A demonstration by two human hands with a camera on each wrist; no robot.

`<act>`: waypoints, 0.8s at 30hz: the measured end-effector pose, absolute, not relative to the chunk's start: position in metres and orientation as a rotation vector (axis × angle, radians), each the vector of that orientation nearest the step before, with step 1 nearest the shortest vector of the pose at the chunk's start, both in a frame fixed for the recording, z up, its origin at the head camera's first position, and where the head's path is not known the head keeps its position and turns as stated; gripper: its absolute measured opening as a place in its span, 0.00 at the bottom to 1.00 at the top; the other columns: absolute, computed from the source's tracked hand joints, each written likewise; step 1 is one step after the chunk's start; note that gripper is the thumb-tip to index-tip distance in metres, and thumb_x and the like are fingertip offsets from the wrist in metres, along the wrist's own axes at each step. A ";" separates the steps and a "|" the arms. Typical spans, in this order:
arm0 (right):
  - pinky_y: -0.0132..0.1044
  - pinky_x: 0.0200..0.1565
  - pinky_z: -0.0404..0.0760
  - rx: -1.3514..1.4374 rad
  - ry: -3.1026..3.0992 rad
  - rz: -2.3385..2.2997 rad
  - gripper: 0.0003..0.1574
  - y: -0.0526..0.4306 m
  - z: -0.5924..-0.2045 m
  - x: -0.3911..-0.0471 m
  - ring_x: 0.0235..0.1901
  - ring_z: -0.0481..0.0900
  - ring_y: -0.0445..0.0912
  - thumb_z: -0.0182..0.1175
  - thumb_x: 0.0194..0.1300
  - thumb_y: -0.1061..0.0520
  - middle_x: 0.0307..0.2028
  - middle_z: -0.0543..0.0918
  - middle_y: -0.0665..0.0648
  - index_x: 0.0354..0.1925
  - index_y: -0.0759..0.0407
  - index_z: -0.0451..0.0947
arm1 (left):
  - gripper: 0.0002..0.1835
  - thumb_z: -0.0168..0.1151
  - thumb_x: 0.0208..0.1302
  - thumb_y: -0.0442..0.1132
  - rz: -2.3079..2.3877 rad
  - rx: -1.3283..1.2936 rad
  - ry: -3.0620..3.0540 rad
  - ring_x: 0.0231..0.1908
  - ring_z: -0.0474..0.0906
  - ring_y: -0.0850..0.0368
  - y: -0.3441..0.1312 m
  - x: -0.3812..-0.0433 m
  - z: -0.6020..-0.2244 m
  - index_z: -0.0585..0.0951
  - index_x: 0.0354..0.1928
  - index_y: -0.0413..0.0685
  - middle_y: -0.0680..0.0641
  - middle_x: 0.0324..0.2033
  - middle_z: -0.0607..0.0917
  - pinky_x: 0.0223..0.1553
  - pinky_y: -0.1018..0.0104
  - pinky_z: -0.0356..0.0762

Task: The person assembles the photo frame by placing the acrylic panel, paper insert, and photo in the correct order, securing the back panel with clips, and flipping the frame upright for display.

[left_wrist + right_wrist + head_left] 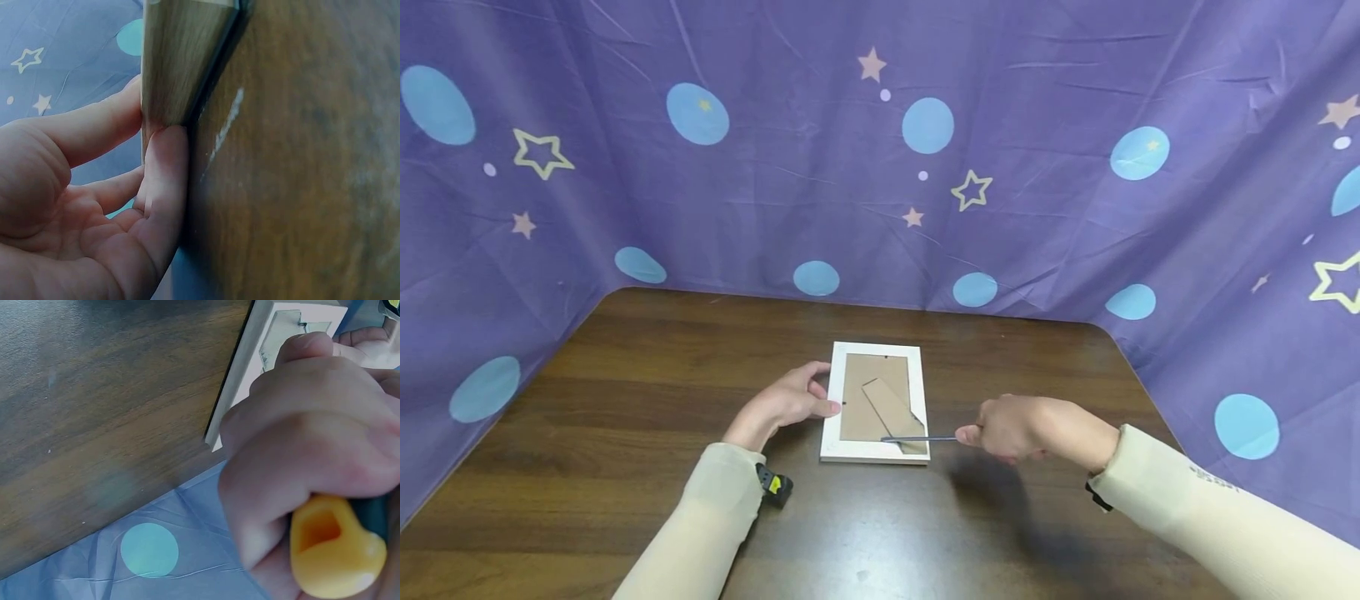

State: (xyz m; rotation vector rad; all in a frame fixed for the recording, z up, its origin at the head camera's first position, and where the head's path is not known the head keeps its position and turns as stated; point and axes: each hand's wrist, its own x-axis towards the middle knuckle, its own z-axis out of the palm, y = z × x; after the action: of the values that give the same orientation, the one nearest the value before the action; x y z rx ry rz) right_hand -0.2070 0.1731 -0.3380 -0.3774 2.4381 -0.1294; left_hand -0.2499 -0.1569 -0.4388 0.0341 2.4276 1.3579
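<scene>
A white picture frame (832,432) lies face down on the table, its brown backing board (857,371) and fold-out stand (887,404) showing. Along its left side, my left hand (792,398) pinches the edge between thumb and fingers; the left wrist view shows the wood-grained side (181,62) between them. My right hand (1018,425) grips a screwdriver by its handle, whose yellow end (337,569) shows in the right wrist view. The screwdriver's thin shaft (928,438) points left across the frame's lower right, its tip at the bottom edge of the backing board.
The brown wooden table (662,400) stretches out around the frame. A purple curtain (775,192) with stars and blue dots hangs behind and along both sides. A pale scratch (228,125) marks the tabletop in the left wrist view.
</scene>
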 end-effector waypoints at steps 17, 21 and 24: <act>0.40 0.33 0.80 -0.435 2.481 -0.189 0.44 0.179 -0.348 -0.201 0.13 0.68 0.43 0.48 0.83 0.35 0.13 0.73 0.49 0.15 0.59 0.76 | 0.47 0.76 0.63 0.37 1.362 0.040 2.432 0.50 0.80 0.45 -0.158 -0.251 -0.439 0.62 0.81 0.41 0.40 0.48 0.82 0.61 0.46 0.77; 0.47 0.46 0.82 -0.495 2.531 -0.243 0.44 0.188 -0.358 -0.197 0.21 0.75 0.45 0.48 0.83 0.34 0.15 0.77 0.50 0.15 0.57 0.77 | 0.47 0.76 0.63 0.37 1.365 0.042 2.432 0.49 0.80 0.45 -0.157 -0.251 -0.439 0.62 0.80 0.41 0.40 0.48 0.82 0.60 0.47 0.78; 0.47 0.46 0.82 -0.565 2.565 -0.289 0.44 0.194 -0.363 -0.197 0.24 0.77 0.44 0.48 0.82 0.33 0.15 0.78 0.50 0.13 0.54 0.77 | 0.47 0.76 0.63 0.36 1.369 0.035 2.429 0.49 0.80 0.45 -0.157 -0.250 -0.439 0.63 0.80 0.41 0.40 0.48 0.82 0.59 0.48 0.78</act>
State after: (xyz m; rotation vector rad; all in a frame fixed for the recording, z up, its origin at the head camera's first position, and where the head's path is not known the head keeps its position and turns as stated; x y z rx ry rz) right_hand -0.1974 0.1945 -0.3627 -0.5652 2.5655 -0.2892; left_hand -0.2501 -0.1573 -0.4394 0.0352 2.4292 1.3688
